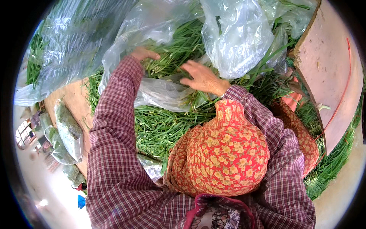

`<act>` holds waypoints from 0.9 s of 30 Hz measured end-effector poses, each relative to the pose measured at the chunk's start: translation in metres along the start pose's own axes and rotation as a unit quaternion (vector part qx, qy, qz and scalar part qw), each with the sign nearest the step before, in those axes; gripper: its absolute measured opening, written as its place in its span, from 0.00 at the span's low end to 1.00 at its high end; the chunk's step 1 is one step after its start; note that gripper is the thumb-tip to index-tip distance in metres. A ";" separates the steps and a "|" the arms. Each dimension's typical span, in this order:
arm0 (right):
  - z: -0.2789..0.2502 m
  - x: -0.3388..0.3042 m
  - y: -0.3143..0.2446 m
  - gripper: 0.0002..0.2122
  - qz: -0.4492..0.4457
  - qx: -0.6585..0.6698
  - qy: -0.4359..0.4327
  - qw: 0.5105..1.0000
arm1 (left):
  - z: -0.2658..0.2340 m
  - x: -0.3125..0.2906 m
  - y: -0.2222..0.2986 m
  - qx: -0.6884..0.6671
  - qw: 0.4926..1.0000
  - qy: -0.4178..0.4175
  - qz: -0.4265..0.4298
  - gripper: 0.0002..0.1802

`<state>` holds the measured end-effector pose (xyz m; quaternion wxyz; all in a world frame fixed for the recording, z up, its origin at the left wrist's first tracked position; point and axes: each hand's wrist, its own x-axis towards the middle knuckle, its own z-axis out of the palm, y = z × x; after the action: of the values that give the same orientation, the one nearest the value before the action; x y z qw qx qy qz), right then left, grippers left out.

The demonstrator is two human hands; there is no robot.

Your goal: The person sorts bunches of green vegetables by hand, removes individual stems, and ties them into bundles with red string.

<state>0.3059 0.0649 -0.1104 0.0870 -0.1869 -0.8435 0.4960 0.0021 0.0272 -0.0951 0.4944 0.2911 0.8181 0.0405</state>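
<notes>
A bundle of long, thin green stalks, looking like chives, lies in an open clear plastic bag. At the bundle's left side, my left hand rests by the plastic, its thumb stretched out toward the cut ends; its other fingers are partly hidden. My right hand is just right of the bundle, palm down, fingers spread with nothing in them. More loose greens lie below the bag, nearer to me. Another crumpled clear plastic bag sits beyond my right hand.
Wide plastic sheeting covers the far left. Filled clear bags of greens stand at the left beside a brown board. At right, a pinkish board with a red string rises over more greens.
</notes>
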 end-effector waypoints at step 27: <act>0.040 0.000 0.041 0.13 -0.115 -0.317 0.007 0.941 | -0.005 -0.007 0.019 0.010 0.998 -0.066 0.016 0.38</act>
<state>0.3020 0.0509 -0.1661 0.0853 -0.1098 -0.9723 0.1881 0.0081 0.0407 -0.0804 0.5439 0.3106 0.7792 0.0210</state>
